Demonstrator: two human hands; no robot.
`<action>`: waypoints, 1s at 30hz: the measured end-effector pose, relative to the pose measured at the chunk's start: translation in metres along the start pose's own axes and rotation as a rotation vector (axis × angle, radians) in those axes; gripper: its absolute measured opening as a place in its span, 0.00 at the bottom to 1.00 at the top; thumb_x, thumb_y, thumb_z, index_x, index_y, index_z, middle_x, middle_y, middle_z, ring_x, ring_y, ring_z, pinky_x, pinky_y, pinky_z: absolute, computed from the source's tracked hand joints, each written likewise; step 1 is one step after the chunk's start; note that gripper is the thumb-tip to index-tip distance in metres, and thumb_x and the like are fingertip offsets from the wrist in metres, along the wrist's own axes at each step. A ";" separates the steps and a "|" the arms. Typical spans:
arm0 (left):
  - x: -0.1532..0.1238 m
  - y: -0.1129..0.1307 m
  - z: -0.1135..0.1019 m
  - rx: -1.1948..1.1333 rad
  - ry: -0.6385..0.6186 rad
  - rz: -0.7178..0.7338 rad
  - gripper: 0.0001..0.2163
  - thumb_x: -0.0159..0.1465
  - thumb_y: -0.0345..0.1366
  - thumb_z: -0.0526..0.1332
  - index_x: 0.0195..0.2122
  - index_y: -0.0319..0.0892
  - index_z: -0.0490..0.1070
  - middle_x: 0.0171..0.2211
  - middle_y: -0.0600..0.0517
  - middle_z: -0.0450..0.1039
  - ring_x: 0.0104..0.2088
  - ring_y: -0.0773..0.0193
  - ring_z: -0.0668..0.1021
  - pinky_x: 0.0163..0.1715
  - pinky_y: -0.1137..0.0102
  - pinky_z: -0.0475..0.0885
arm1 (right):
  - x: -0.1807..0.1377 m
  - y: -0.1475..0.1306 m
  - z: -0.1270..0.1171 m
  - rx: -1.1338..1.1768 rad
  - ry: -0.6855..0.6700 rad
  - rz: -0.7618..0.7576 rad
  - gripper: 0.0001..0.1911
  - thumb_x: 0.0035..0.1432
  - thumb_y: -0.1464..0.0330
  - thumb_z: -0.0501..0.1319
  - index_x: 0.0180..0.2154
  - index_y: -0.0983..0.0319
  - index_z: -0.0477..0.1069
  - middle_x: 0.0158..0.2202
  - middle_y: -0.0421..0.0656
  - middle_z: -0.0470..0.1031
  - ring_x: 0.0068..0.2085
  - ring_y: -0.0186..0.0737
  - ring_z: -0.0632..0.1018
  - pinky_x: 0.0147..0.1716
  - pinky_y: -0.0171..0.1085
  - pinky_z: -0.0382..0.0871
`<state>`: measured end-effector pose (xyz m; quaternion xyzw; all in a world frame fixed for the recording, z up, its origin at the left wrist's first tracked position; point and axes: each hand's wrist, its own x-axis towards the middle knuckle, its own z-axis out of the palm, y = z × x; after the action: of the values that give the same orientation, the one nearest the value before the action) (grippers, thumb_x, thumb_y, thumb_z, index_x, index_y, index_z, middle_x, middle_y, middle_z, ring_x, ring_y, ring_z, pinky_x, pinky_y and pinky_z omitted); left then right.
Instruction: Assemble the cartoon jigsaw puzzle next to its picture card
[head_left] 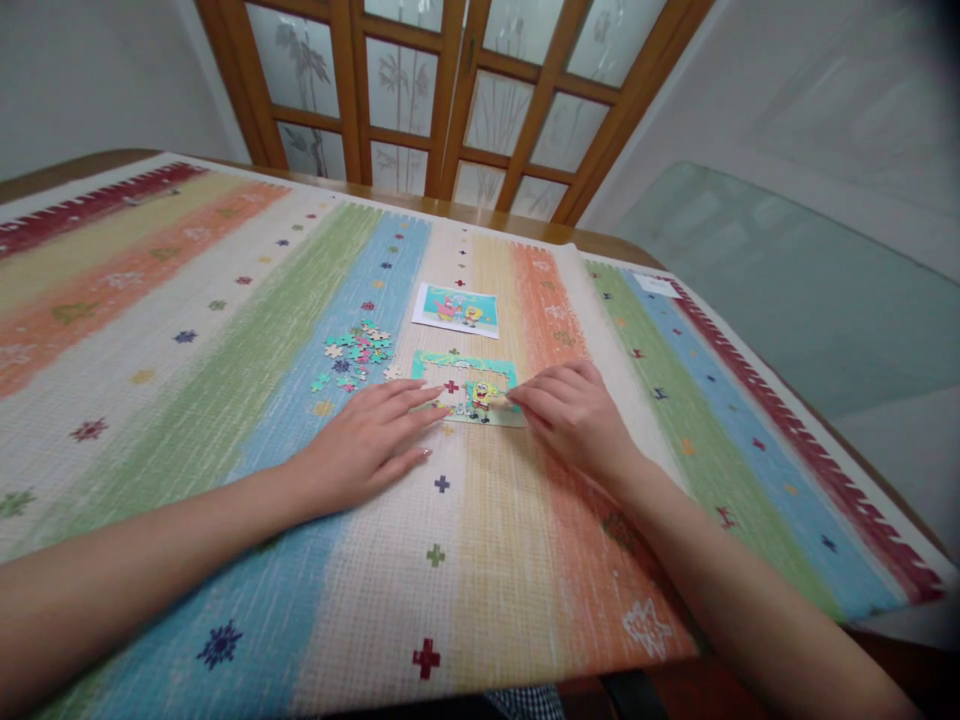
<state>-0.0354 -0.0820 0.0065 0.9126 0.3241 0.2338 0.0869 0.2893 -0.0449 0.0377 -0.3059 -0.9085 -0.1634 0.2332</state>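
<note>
A partly assembled jigsaw puzzle (491, 420) lies on the striped tablecloth, its border joined around an open middle and a yellow cartoon figure in its right half. My left hand (367, 440) rests palm down with fingers stretched out, their tips at the puzzle's left side. At the right edge, my right hand (566, 405) is closed in a pinch close to the yellow figure; whatever is between the fingertips is too small to make out. Loose puzzle pieces (360, 350) are heaped beyond my left hand. Behind the puzzle lies a reference picture card (459, 310) showing cartoon figures.
The striped tablecloth (375, 600) with printed snowflakes and crosses covers the table. A small white paper (657, 286) lies near the far right edge. Wood-framed glass doors (450, 100) stand beyond the table, and a pale wall rises on the right.
</note>
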 end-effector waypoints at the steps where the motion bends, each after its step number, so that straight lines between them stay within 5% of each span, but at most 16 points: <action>1: -0.001 0.000 0.002 0.038 -0.044 0.009 0.21 0.78 0.45 0.55 0.69 0.46 0.66 0.71 0.46 0.66 0.71 0.49 0.66 0.69 0.48 0.62 | -0.003 0.001 0.003 -0.013 -0.021 -0.022 0.10 0.73 0.73 0.60 0.41 0.60 0.79 0.36 0.43 0.86 0.39 0.43 0.80 0.45 0.45 0.63; 8: -0.003 0.000 0.006 0.093 -0.191 -0.012 0.25 0.80 0.51 0.48 0.71 0.47 0.65 0.74 0.49 0.61 0.74 0.53 0.62 0.73 0.52 0.56 | -0.007 -0.001 0.011 -0.057 -0.090 -0.071 0.11 0.73 0.73 0.59 0.43 0.60 0.81 0.40 0.43 0.86 0.42 0.44 0.78 0.48 0.46 0.62; 30: -0.003 0.000 0.004 0.082 -0.221 -0.015 0.25 0.80 0.51 0.46 0.71 0.47 0.66 0.74 0.48 0.61 0.74 0.50 0.64 0.73 0.50 0.56 | -0.009 -0.006 -0.003 -0.031 -0.246 -0.121 0.13 0.74 0.75 0.57 0.46 0.59 0.81 0.42 0.44 0.86 0.43 0.45 0.77 0.50 0.49 0.61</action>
<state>-0.0354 -0.0842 0.0020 0.9330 0.3287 0.1179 0.0865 0.2924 -0.0554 0.0349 -0.2720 -0.9443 -0.1525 0.1052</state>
